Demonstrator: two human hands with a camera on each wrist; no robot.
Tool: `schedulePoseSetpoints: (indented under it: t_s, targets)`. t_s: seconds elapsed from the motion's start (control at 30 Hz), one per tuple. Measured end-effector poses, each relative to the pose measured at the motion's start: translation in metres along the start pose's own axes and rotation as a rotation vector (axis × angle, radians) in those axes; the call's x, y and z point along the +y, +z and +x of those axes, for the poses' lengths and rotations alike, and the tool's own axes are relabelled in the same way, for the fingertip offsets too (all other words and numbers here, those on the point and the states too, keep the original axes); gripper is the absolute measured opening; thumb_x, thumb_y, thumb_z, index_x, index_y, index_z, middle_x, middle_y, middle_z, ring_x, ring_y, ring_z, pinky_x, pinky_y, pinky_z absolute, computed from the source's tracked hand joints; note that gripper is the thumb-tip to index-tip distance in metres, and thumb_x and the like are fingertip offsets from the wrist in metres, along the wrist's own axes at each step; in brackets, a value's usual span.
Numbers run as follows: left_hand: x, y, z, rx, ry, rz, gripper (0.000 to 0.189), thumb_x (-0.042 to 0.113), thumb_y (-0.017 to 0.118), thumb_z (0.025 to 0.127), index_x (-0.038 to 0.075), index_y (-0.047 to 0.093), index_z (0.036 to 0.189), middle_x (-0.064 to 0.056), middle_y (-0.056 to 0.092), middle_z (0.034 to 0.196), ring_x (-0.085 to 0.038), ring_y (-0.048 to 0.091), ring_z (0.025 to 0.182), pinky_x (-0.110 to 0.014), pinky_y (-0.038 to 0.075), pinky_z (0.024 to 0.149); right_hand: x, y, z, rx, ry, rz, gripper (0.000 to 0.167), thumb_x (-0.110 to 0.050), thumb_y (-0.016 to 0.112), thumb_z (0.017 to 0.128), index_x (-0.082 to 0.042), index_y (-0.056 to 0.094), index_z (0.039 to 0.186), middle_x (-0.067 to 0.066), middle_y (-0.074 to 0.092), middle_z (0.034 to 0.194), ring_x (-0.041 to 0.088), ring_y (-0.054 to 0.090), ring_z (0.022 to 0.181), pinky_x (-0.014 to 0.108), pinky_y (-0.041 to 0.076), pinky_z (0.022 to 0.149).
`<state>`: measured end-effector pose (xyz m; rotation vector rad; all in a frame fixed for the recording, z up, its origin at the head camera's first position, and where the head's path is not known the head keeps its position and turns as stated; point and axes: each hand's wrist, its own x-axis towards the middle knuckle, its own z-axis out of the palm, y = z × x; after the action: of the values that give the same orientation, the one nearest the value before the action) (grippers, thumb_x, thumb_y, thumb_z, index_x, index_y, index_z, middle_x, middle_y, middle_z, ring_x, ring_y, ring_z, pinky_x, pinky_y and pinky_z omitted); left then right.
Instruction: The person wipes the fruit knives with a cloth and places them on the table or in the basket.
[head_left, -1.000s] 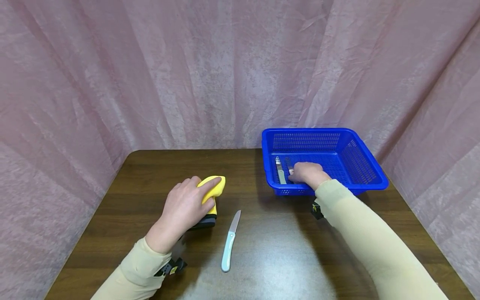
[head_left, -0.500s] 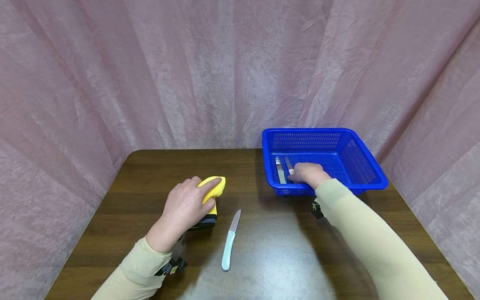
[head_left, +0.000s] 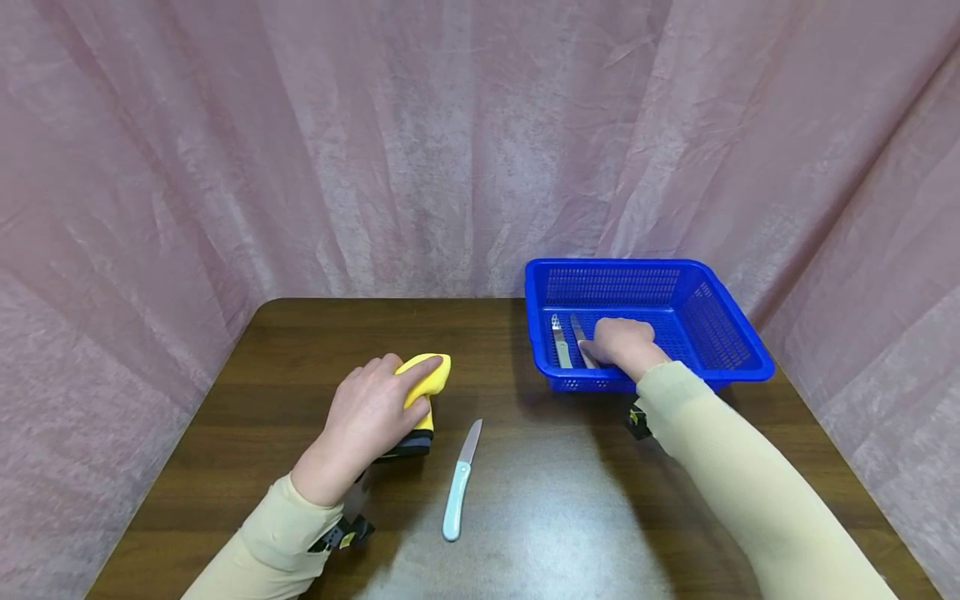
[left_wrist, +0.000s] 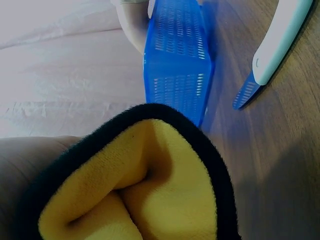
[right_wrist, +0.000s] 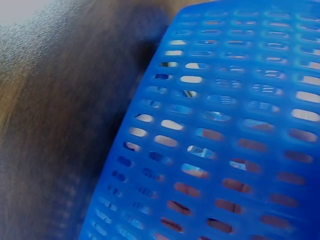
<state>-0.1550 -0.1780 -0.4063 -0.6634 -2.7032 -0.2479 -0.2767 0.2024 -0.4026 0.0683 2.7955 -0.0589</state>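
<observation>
My left hand grips a folded yellow cloth with black edging and a grey side, just above the table. In the left wrist view the cloth's yellow folds fill the lower part. Inside the blue basket is my right hand, its thumb at the pale handle of a small knife; its other fingers are hidden. Left of that knife lies another knife with a pale green handle. A paring knife with a light blue handle lies on the table between my arms.
The brown wooden table reaches back to a pink curtain. The basket stands at the table's back right, and its perforated wall nearly fills the right wrist view.
My right hand has shifted slightly right and up in the basket, baring more of the pale knife handle. The left hand, cloth and light blue knife stay put.
</observation>
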Motion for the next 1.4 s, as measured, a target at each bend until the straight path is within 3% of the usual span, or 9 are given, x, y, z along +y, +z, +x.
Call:
schedulePoseSetpoints:
  t_s: [0.13, 0.33, 0.6, 0.93, 1.23, 1.4]
  targets:
    - [0.0, -0.001, -0.001, -0.002, -0.004, -0.003, 0.055, 0.016, 0.079, 0.089, 0.026, 0.075, 0.143, -0.009, 0.061, 0.089, -0.026, 0.055, 0.072, -0.042, 0.046, 0.061, 0.0, -0.002, -0.002, 0.041, 0.011, -0.001, 0.065, -0.055, 0.049, 0.112, 0.003, 0.076, 0.125, 0.032, 0.069, 0.134, 0.048, 0.068, 0.119, 0.066, 0.051, 0.102]
    - [-0.001, -0.002, -0.002, 0.011, -0.008, -0.013, 0.056, 0.015, 0.077, 0.087, 0.026, 0.076, 0.142, -0.008, 0.061, 0.088, -0.025, 0.055, 0.072, -0.041, 0.045, 0.06, 0.0, -0.009, -0.017, 0.114, -0.028, 0.014, 0.065, -0.057, 0.051, 0.112, 0.001, 0.073, 0.131, 0.031, 0.069, 0.134, 0.05, 0.067, 0.121, 0.067, 0.052, 0.099]
    - [-0.002, -0.002, -0.003, 0.022, -0.015, -0.008, 0.058, 0.014, 0.076, 0.085, 0.027, 0.076, 0.142, -0.008, 0.061, 0.087, -0.026, 0.055, 0.071, -0.042, 0.046, 0.06, -0.002, -0.01, -0.037, 0.206, -0.11, 0.052, 0.076, -0.058, 0.047, 0.114, 0.005, 0.057, 0.155, 0.033, 0.059, 0.151, 0.055, 0.052, 0.142, 0.073, 0.045, 0.11]
    - [-0.002, -0.005, -0.005, -0.008, -0.03, -0.003, 0.057, 0.015, 0.077, 0.089, 0.028, 0.074, 0.144, -0.007, 0.06, 0.088, -0.025, 0.054, 0.072, -0.041, 0.045, 0.061, -0.003, -0.003, -0.059, 0.357, -0.251, 0.04, 0.078, -0.056, 0.046, 0.116, 0.008, 0.048, 0.161, 0.03, 0.051, 0.161, 0.052, 0.044, 0.151, 0.068, 0.036, 0.121]
    - [0.002, -0.009, -0.006, 0.025, -0.01, -0.006, 0.057, 0.014, 0.079, 0.087, 0.027, 0.076, 0.143, -0.006, 0.059, 0.085, -0.025, 0.053, 0.071, -0.041, 0.045, 0.06, -0.006, 0.005, -0.08, 0.425, -0.341, 0.051, 0.074, -0.049, 0.054, 0.115, 0.008, 0.047, 0.161, 0.03, 0.05, 0.163, 0.05, 0.039, 0.156, 0.065, 0.032, 0.125]
    - [0.002, -0.01, -0.006, 0.012, -0.016, -0.001, 0.057, 0.014, 0.079, 0.088, 0.027, 0.075, 0.144, -0.007, 0.06, 0.087, -0.025, 0.054, 0.071, -0.041, 0.046, 0.061, -0.009, 0.014, -0.094, 0.468, -0.382, 0.044, 0.075, -0.051, 0.056, 0.113, 0.005, 0.049, 0.162, 0.028, 0.049, 0.164, 0.048, 0.038, 0.158, 0.065, 0.031, 0.126]
